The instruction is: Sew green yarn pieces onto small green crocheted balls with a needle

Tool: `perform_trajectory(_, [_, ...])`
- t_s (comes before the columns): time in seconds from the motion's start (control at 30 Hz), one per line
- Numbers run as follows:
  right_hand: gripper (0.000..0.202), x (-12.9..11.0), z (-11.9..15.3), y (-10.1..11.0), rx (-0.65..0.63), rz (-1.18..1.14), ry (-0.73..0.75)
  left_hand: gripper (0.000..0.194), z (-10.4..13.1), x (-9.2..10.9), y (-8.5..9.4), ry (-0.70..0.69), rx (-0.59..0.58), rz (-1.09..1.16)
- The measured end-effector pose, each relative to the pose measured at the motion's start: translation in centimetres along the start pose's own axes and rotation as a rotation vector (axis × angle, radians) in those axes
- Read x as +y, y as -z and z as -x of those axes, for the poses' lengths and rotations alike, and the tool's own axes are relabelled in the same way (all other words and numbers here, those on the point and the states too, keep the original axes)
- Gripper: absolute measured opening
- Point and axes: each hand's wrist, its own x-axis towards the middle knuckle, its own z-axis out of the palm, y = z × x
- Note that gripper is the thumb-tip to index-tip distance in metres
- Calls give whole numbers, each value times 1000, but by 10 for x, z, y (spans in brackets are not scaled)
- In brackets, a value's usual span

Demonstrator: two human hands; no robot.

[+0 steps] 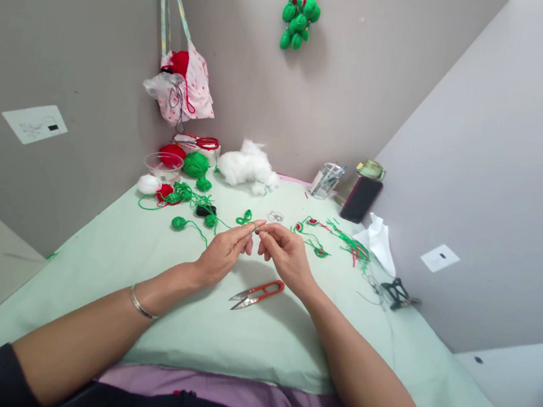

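Observation:
My left hand [226,249] and my right hand [286,253] meet fingertip to fingertip over the middle of the table. Both are closed in a pinch on a small thin loop [256,227], too small to tell whether it is wire or thread. Just beyond the fingers lie a green crocheted piece [244,217] and a few clear or metallic rings [276,216]. Orange-handled thread snips [259,293] rest below my hands, blades pointing left.
Green yarn balls [196,164], a plastic tub [163,167] and white stuffing [248,165] stand at the back left. At the right are yarn scraps [354,243], a phone [361,199], a pen cup [328,181] and a black claw clip [399,294]. Green crocheted pieces [300,19] hang on the wall.

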Motion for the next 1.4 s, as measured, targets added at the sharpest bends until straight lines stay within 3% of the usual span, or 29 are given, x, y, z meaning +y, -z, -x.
perform_trajectory(0.53, [18,0,1,2,32,141,34,48,0,-4,-1,-26,-3,11])
perform_trajectory(0.7, [12,-2,-1,6,128,173,169,48,-1,2,1,12,-6,-27])
perform_trajectory(0.8, [11,-4,-2,9,201,47,143,48,-1,5,2,28,-10,-49])
perform_trajectory(0.93, [17,-5,-4,8,209,-249,38,47,1,2,1,1,-49,-72])
perform_trajectory(1.03, [19,-4,-4,5,217,-318,38,42,2,2,0,-28,-66,-91])
perform_trajectory(1.2, [16,-3,-3,3,197,-70,92,34,3,2,-1,-57,-66,-135])
perform_trajectory(1.3, [13,-1,0,4,222,182,166,39,3,2,-1,-66,-43,-152])
perform_trajectory(1.4, [15,3,1,4,166,311,168,47,1,0,0,-70,-12,-157])
